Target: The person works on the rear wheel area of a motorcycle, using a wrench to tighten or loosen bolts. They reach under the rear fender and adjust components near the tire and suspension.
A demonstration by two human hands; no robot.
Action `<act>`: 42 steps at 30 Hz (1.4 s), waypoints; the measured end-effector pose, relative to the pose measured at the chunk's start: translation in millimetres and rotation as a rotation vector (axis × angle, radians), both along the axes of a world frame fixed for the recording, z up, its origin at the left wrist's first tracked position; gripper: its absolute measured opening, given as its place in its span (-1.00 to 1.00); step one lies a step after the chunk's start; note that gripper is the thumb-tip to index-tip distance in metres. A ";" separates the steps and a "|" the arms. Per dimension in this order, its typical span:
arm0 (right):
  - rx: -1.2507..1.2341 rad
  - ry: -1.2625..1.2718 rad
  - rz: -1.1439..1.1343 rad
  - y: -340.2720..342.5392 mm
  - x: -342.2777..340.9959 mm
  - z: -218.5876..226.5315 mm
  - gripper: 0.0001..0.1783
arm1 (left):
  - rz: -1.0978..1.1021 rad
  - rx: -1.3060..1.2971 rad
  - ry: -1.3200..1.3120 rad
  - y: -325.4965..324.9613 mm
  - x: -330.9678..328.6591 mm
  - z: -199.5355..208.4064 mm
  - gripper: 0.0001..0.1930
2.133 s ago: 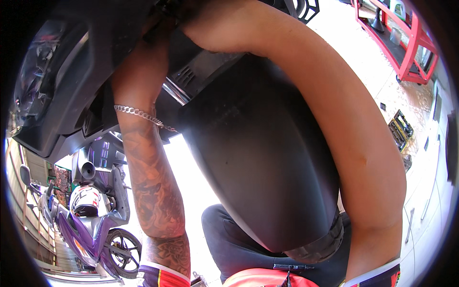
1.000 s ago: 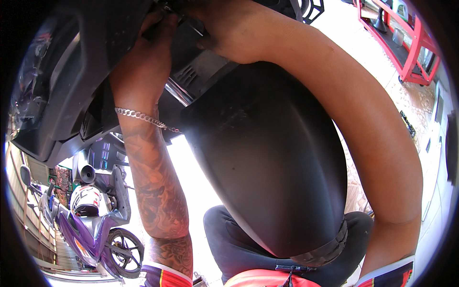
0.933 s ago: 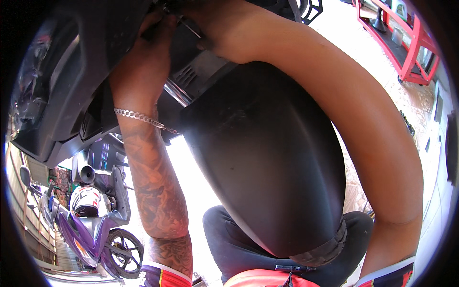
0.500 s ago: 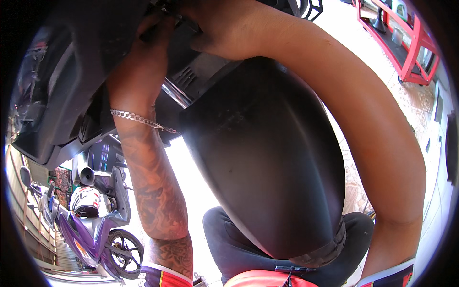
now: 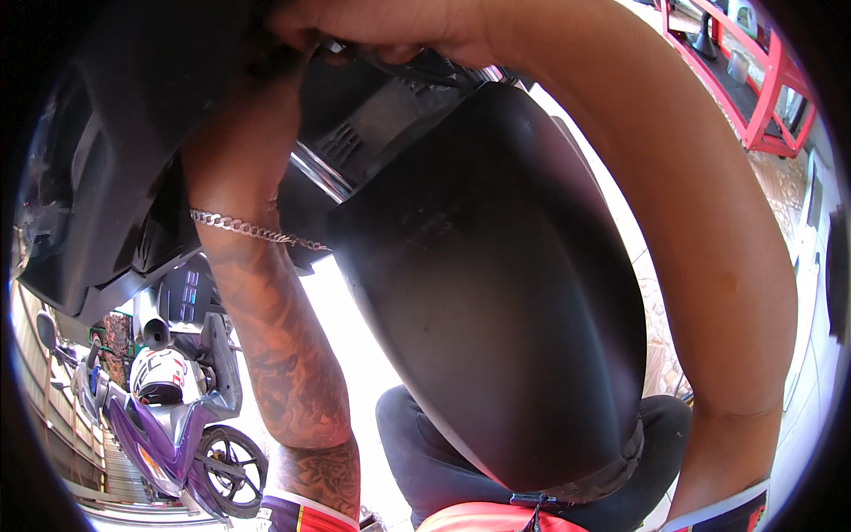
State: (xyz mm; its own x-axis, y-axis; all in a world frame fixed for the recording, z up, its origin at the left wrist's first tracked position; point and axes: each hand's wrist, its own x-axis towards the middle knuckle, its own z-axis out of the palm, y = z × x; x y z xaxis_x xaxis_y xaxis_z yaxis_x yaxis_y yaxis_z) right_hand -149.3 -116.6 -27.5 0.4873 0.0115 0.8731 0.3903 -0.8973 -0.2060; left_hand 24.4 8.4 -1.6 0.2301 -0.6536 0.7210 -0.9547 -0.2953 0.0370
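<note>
Beyond the black fender, the right hand bends over a small shiny part beside the dark bodywork; the left hand is near it. Whether either grip is spread or pinching cannot be told: shadow hides the fingers. Poor visibility could cause a slip; the bracelet could snag on a panel edge.

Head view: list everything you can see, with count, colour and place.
Fender: one, black, centre
Tyre: one, dark, at fender's lower end
Metal tube: one, silver, left of fender
Panels: several, black, upper left
Small metal part: one, silver, top, left of centre
Motorbike: one, purple-grey, lower left
Helmet: one, mainly white, lower left
Trolley: one, red, upper right
Bracelet: one, silver, left wrist
Legs: two, dark trousers, bottom
Left hand: one, shadowed, upper left
Right hand: one, bare, top
</note>
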 end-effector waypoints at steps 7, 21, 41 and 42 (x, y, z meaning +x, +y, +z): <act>-0.153 -0.030 -0.149 -5.6 15.5 -23.5 -0.49 | -0.074 -0.071 0.084 -3.9 -23.6 5.2 -0.60; -0.168 -0.054 -0.235 -11.5 38.3 -28.7 -0.50 | -0.250 -0.039 0.154 -1.7 -6.4 2.7 -0.62; -0.241 0.197 -0.069 -22.8 27.6 -3.9 -0.51 | -0.246 -0.023 0.209 -1.0 -9.2 8.2 -0.65; -0.239 0.209 -0.062 -22.3 26.0 1.3 -0.51 | -0.315 -0.050 0.169 -2.0 -11.4 6.9 -0.66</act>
State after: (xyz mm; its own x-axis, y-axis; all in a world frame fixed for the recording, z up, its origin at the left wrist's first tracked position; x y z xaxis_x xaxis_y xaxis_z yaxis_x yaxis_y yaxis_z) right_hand -123.4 -138.9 -26.2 0.6622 0.1685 0.7301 0.3046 -0.9508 -0.0569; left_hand 13.0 6.4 5.2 0.1416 -0.6764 0.7228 -0.9777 0.0189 0.2091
